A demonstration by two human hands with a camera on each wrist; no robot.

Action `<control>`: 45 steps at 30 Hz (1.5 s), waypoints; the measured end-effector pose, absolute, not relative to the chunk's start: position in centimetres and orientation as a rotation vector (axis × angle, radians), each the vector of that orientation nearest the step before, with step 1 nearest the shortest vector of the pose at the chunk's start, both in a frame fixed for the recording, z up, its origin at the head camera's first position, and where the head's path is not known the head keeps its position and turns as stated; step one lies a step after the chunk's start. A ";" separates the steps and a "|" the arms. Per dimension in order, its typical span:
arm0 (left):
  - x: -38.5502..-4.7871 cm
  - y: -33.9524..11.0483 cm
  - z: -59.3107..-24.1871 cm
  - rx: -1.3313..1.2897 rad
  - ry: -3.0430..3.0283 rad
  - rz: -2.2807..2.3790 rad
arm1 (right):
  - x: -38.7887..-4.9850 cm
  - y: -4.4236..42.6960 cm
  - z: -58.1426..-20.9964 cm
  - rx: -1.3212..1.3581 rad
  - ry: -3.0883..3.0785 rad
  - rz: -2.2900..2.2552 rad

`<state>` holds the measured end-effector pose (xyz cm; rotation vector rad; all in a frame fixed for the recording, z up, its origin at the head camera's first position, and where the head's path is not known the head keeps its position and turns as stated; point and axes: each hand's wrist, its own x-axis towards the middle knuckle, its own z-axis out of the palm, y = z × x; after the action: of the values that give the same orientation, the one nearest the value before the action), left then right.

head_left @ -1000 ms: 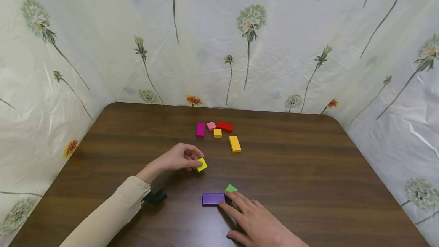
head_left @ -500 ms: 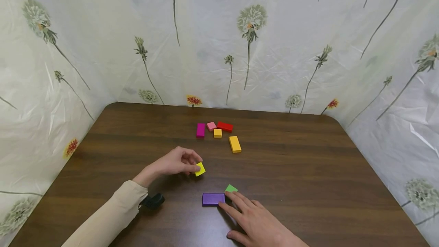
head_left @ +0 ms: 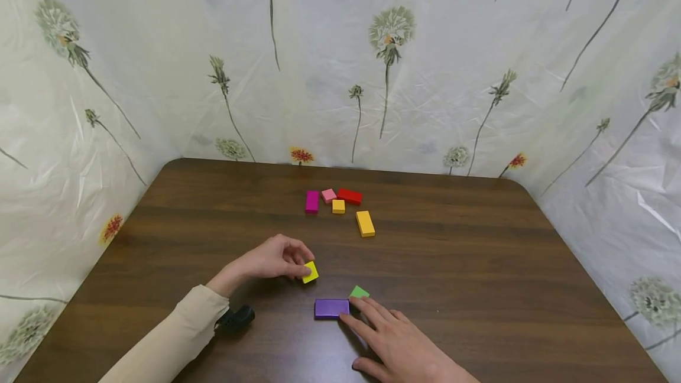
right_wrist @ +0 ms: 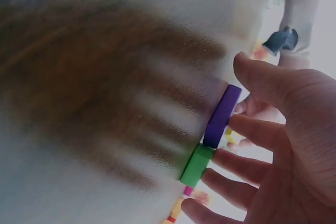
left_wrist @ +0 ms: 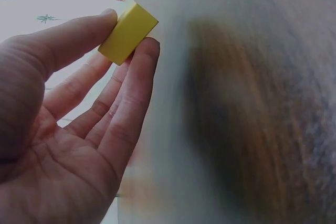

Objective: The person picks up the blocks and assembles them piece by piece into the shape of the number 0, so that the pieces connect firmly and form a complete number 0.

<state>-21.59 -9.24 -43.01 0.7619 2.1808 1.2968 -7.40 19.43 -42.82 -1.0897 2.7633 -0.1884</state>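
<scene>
The left hand [head_left: 268,259] pinched the yellow block [head_left: 311,272] in a thumb-and-fingertip grip near the purple block [head_left: 328,309], probably for fine control, while the right hand [head_left: 396,338], its grip relaxed, touched that block and the adjoining green block [head_left: 359,292] on the desk [head_left: 479,265], apparently steadying those 2.

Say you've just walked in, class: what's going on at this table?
A person's left hand pinches a yellow block. Their right hand touches the purple block and the green block beside it. The yellow one is apart from both. Farther back on the table lie five more blocks.
</scene>
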 end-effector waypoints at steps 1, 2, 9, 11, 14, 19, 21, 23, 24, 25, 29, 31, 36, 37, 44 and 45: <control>-21.6 -9.2 -43.1 0.764 2.180 1.296 | -7.4 19.4 -42.8 -1.089 2.762 -0.188; -21.5 -9.2 -43.1 0.766 2.180 1.295 | -7.4 19.4 -42.8 -1.091 2.763 -0.188; -21.4 -9.1 -43.2 0.783 2.214 1.247 | -7.4 19.3 -42.7 -1.060 2.749 -0.193; -21.3 -9.1 -43.3 0.795 2.233 1.222 | -7.5 19.3 -42.7 -1.036 2.737 -0.198; -21.2 -9.0 -43.6 0.816 2.261 1.190 | -7.5 19.3 -42.6 -1.017 2.723 -0.194; -21.0 -8.9 -43.8 0.837 2.301 1.157 | -7.5 19.2 -42.6 -1.016 2.712 -0.186; -20.9 -8.9 -43.8 0.841 2.314 1.151 | -7.5 19.2 -42.7 -1.018 2.712 -0.185; -20.8 -8.8 -43.8 0.847 2.329 1.145 | -7.5 19.2 -42.7 -1.017 2.717 -0.181; -20.8 -8.8 -43.7 0.846 2.338 1.142 | -7.5 19.2 -42.7 -1.017 2.719 -0.180; -20.7 -8.8 -43.7 0.846 2.349 1.136 | -7.5 19.2 -42.7 -1.015 2.721 -0.178; -20.6 -8.7 -43.8 0.837 2.375 1.117 | -7.5 19.2 -42.6 -1.005 2.719 -0.179; -20.5 -8.7 -43.8 0.839 2.384 1.107 | -7.5 19.2 -42.6 -1.000 2.716 -0.184; -20.4 -8.7 -43.8 0.871 2.396 1.093 | -7.4 19.2 -42.6 -1.003 2.717 -0.195; -20.4 -8.7 -43.8 0.880 2.400 1.089 | -7.4 19.3 -42.6 -1.005 2.718 -0.194; -20.2 -8.6 -43.9 0.926 2.418 1.071 | -7.5 19.2 -42.6 -1.005 2.715 -0.193; -20.2 -8.6 -43.9 0.923 2.416 1.069 | -7.5 19.2 -42.5 -1.003 2.713 -0.193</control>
<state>-20.23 -8.63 -43.91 0.9233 2.4159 1.0690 -7.48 19.22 -42.54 -1.0027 2.7130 -0.1928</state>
